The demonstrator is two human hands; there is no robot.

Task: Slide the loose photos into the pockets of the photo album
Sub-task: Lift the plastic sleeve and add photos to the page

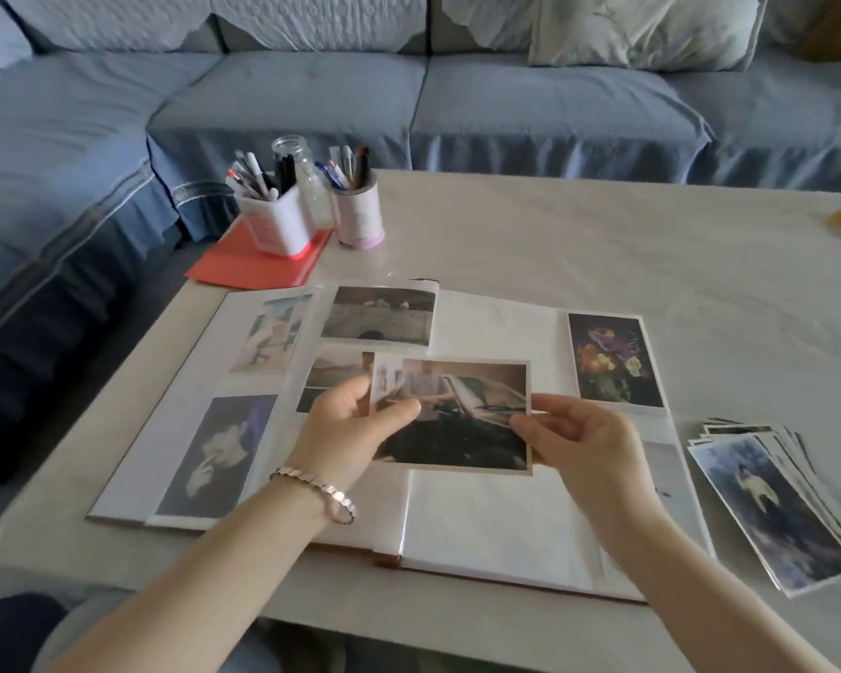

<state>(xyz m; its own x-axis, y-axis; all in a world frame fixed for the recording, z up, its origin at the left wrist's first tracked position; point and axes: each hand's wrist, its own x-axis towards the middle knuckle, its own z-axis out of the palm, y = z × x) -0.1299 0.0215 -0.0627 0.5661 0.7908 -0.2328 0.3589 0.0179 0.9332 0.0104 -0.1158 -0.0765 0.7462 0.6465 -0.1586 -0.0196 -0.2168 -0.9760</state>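
Far left on the surface (603,245), two pen holders (275,216) stand on a red folder (244,267), well clear of my work. The photo album (496,522) lies open before me. Its left page already carries four prints in pockets, one of them partly hidden behind my left hand (355,425).

That hand pinches the left edge of the loose photo (457,420), thumb on top and fingers curled beneath. The photo hangs just above the album, over the spine and the inner part of the right page, with its long axis running left to right. My right hand (583,444) is clamped on the opposite short edge in the same pinch, so both hands are equally near.

On the right page only a flower print (612,361) sits upright in the outer pocket. The pale inner pockets look unfilled — one behind the held photo, one just below it, toward me. I judge the landscape photo suits these, though I cannot tell which side they open on.

Further right, the stack of loose photos (773,502) waits beside the album — nearest my right hand.
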